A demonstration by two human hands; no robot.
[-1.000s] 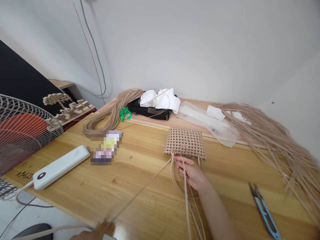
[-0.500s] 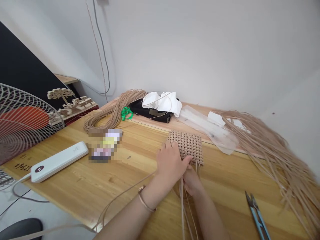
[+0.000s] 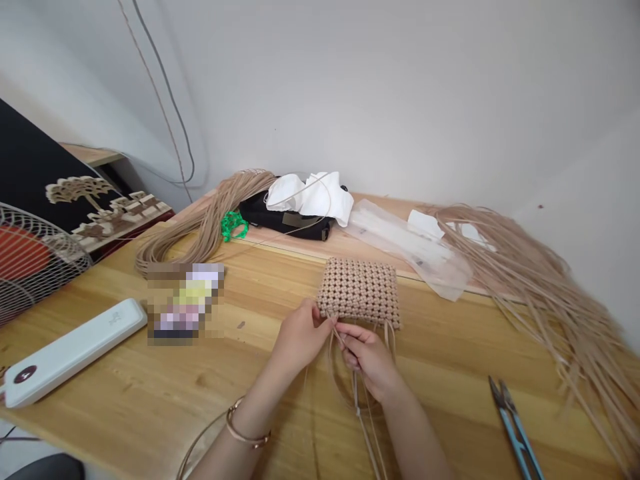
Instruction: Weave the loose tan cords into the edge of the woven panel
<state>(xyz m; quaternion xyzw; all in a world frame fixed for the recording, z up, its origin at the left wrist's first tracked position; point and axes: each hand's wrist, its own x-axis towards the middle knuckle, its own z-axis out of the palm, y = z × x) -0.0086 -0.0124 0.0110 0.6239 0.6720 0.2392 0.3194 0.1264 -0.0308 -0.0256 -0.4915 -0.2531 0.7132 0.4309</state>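
Left hand (image 3: pixel 303 337), fingers curled, pinches the near-left corner of the woven panel (image 3: pixel 359 290), long axis left-to-right; right hand (image 3: pixel 369 359) pinches cords (image 3: pixel 358 413) trailing from its near edge

Tan knotted grid, flecked with dark gaps, is seen on the woven panel (image 3: pixel 358 291); similar tan is shared by the right-hand strand bundle (image 3: pixel 530 273). Table (image 3: pixel 165 393) is streaked yellow-brown. Snips (image 3: pixel 508 423) are coloured blue, blades dark. Pouch (image 3: pixel 310 230) is coloured black, coil (image 3: pixel 233 227) bright green.
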